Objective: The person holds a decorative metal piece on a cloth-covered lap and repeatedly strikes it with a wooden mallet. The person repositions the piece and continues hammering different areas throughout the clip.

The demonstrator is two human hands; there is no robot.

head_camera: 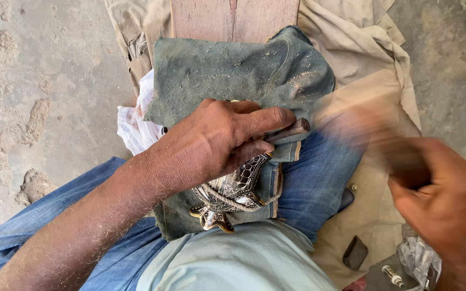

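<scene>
Seen from above, the left hand (217, 140) has its fingers closed around a thin metal punch (289, 130), pressing down a shiny engraved metal turtle figure (233, 188) that lies on dusty denim cloth (233, 70) over the person's lap. The right hand (449, 199), motion-blurred, grips a blurred dark tool (400, 156) off to the right.

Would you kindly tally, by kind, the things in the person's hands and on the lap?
Hands: 2, the left hand and the right hand, which is motion-blurred
Punch-like metal rods: 1, the rod in the left hand
Patterned metal figures: 1, the turtle-shaped piece
Denim cloths: 1, the dusty cloth over the knee
Total: 5
</scene>
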